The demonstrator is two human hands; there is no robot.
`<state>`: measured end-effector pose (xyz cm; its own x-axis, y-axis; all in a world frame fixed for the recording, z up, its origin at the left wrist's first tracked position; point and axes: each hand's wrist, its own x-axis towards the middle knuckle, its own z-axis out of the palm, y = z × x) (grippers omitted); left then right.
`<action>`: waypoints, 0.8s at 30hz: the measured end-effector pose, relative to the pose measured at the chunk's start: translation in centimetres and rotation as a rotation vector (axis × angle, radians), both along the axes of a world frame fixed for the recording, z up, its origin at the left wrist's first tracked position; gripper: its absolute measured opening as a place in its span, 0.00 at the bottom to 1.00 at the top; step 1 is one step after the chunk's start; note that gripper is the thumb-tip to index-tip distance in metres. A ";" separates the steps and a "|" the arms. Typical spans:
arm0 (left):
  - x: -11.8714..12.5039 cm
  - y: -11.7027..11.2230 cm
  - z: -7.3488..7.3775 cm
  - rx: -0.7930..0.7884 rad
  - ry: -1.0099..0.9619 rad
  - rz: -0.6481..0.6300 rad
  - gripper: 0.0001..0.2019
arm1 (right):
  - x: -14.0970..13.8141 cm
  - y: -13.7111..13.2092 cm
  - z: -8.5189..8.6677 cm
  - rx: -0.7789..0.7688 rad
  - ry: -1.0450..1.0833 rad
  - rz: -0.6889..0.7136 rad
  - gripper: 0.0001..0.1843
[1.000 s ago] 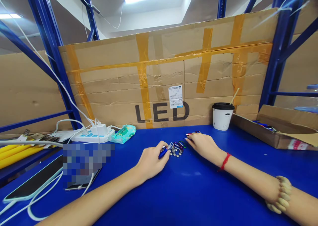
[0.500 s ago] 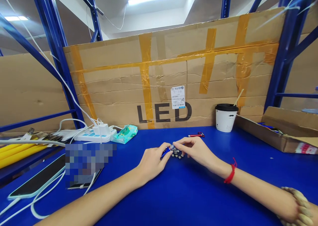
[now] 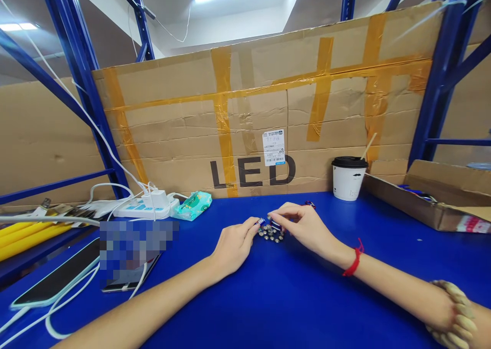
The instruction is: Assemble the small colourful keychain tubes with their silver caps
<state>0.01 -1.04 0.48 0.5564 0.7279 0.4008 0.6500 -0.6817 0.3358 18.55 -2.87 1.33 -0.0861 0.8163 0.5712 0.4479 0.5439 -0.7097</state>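
Observation:
My left hand (image 3: 235, 242) is closed around a small blue metal tube (image 3: 261, 221); only its silvery end shows past the fingertips. Just to its right, my right hand (image 3: 301, 226) pinches a small silver piece (image 3: 270, 217) too tiny to name. The two sets of fingertips are close together with a narrow gap between them. On the table under them lies a pile of small round silver pieces (image 3: 271, 235) that look like button cells. Behind my right hand, a dark red clip (image 3: 310, 204) shows; the red stick beside it is hidden.
A lidded paper cup (image 3: 348, 180) stands at the back right, beside an open cardboard box (image 3: 441, 216). At the left are a power strip (image 3: 143, 208), a tissue pack (image 3: 194, 206), a phone (image 3: 57, 275) and white cables. Taped cardboard (image 3: 176, 149) walls the back of the blue table (image 3: 291, 298).
My right hand has drawn slightly away from the tube's end, with a small silver piece at its fingertips. The left hand has turned, hiding more of the tube. More of the pile shows.

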 end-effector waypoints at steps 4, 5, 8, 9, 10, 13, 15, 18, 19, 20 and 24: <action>0.0 0.3 -0.1 0.024 -0.065 0.012 0.14 | 0.8 0.8 -0.4 -0.087 0.112 -0.066 0.18; 0.1 0.3 -0.1 0.047 -0.056 0.006 0.13 | 1.0 1.0 -0.5 -0.106 0.123 -0.084 0.18; 0.1 0.3 -0.1 0.097 -0.013 -0.025 0.10 | 1.1 1.2 -0.9 -0.135 0.112 -0.102 0.18; 0.1 0.3 -0.1 0.109 -0.005 -0.035 0.09 | 1.0 1.2 -1.0 -0.142 0.106 -0.094 0.18; 0.1 0.3 -0.1 0.117 0.001 -0.042 0.08 | 0.9 1.1 -1.0 -0.146 0.101 -0.082 0.18; 0.0 0.4 -0.1 0.127 0.023 -0.034 0.07 | 0.5 0.7 -0.9 -0.130 0.049 -0.027 0.17; 0.0 0.4 -0.1 0.132 0.044 -0.020 0.07 | 0.3 0.5 -0.8 -0.098 -0.006 0.003 0.15; 0.0 0.5 -0.2 0.144 0.064 -0.022 0.08 | 0.3 0.3 -0.8 -0.056 -0.105 0.004 0.14; 0.0 0.5 -0.2 0.147 0.066 -0.026 0.09 | 0.3 0.2 -0.8 -0.044 -0.144 -0.011 0.13; 0.0 0.5 -0.2 0.147 0.067 -0.029 0.10 | 0.4 0.3 -0.8 -0.035 -0.182 -0.030 0.12; 0.1 0.4 -0.2 0.144 0.058 -0.015 0.11 | 0.8 0.5 -1.1 -0.017 -0.270 -0.104 0.11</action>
